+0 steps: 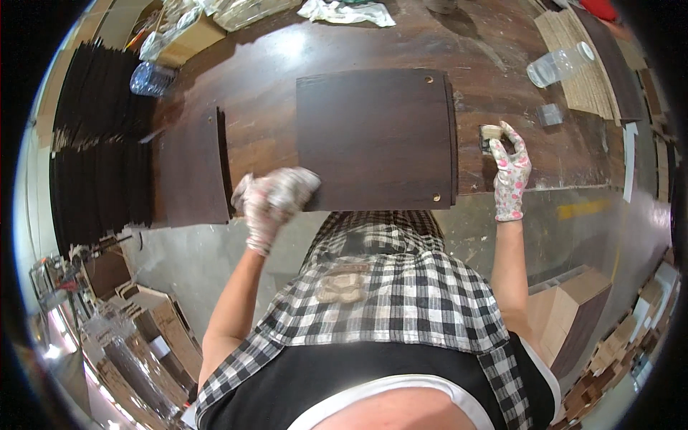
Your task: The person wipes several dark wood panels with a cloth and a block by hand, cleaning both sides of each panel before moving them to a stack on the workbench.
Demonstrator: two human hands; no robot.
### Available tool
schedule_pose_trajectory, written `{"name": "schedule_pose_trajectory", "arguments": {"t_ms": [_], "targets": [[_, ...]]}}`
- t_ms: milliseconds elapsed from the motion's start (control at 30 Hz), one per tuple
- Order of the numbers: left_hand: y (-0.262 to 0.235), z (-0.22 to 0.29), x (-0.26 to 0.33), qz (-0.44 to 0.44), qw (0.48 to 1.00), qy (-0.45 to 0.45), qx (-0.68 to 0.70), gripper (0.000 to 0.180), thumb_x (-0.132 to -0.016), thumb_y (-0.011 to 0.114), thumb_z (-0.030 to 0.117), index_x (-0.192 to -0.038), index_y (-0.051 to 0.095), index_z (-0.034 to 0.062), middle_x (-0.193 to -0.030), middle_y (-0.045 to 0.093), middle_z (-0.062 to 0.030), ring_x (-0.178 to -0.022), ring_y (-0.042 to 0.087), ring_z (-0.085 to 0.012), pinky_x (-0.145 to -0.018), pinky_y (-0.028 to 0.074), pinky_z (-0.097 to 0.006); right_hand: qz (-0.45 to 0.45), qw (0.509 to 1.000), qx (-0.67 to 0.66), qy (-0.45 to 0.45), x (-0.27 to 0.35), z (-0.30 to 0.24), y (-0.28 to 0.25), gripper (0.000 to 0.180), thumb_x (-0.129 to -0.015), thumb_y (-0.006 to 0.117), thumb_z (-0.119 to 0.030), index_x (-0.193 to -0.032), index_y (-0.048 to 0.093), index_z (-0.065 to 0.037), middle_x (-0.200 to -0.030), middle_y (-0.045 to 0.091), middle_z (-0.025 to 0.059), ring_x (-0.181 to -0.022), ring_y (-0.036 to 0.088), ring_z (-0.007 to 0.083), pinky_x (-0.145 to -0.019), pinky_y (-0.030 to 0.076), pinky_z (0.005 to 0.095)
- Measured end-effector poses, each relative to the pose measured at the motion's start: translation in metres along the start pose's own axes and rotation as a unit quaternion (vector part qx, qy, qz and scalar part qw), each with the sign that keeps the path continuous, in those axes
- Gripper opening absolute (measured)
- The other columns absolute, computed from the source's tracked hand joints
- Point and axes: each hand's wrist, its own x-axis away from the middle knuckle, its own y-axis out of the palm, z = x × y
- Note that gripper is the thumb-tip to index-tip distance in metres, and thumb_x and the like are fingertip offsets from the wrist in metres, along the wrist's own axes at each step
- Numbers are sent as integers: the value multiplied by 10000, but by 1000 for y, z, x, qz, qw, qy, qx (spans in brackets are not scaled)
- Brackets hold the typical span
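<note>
A stack of dark brown wood-grain panels (373, 140) lies in front of me, with small round holes at its right corners. My left hand (265, 208), in a patterned glove and blurred by motion, is at the stack's near left corner. Its fingers are closed round what looks like a wadded pale rag (297, 186). To the right of the stack, my right hand (511, 172) wears a white glove with pink spots. Thumb and fingers pinch a small pale block (491, 132), which sits at a small dark container (484, 143) on the table.
Dark panels (190, 168) lie left, beside tall dark stacks (100, 143). A clear blue-tinted bottle (152, 79) stands far left. At the far right are a clear plastic jar (559, 66), a small clear box (550, 115) and stacked boards (573, 64). A white cloth (347, 11) lies far back.
</note>
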Motion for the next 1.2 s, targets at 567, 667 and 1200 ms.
{"name": "schedule_pose_trajectory", "arguments": {"t_ms": [567,667,1200], "targets": [[10,86,-45,-96,981,-147,-84,455,-977,573,384,-1232,633,12,-1100,702,-162,-1049,649,-233,-941,485,-349,-88,994,58,10,23,-9,76,480,-976,616,-66,-1424,465,14,-1314,570,103,-1183,562,181,-1046,445,325],[20,73,-54,8,989,-93,-117,443,-959,618,341,-1270,617,25,-1124,708,-126,-1032,651,-240,-937,486,-338,-77,996,40,19,26,2,74,482,-967,609,-45,-1422,467,26,-1344,558,118,-1196,557,190,-1046,449,329],[-25,-45,10,-111,899,345,-244,614,-799,695,92,-1393,543,103,-1431,546,-112,-1320,507,-306,-1142,369,-370,-150,964,-147,161,-31,4,104,310,-991,612,-192,-1277,593,-74,-1218,656,40,-1096,628,193,-934,542,414]]}}
